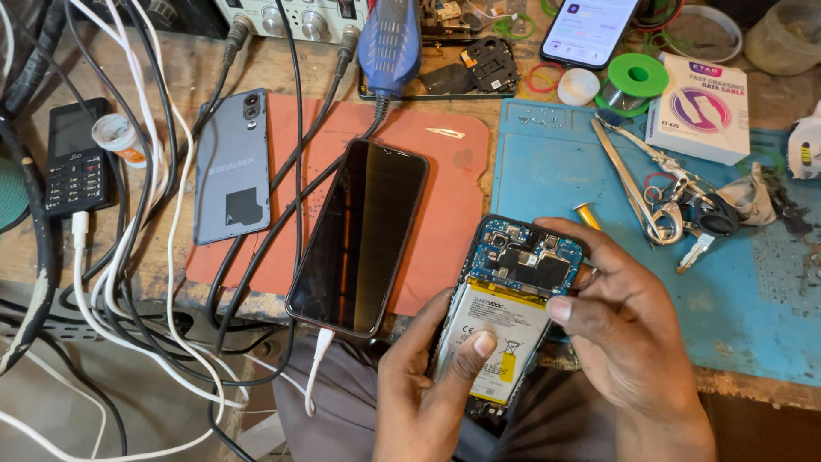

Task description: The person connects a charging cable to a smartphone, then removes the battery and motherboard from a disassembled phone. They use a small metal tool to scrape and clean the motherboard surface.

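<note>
An opened phone (513, 291) with its back removed shows a blue circuit board at the top and a white battery below. My left hand (428, 385) holds its lower end, thumb pressed on the battery. My right hand (620, 334) grips its right side, thumb on the battery's upper right corner. A yellow-handled tool (587, 214) pokes out behind my right fingers. The phone sits over the bench's front edge, above my lap.
A black phone (359, 235) lies screen up on a red mat (445, 180), a white cable plugged in. A grey back cover (231, 167) lies to its left. Tweezers (633, 184), keys, solder spool (633, 81) and a white box (699, 107) sit on the blue mat (547, 162). Tangled cables fill the left.
</note>
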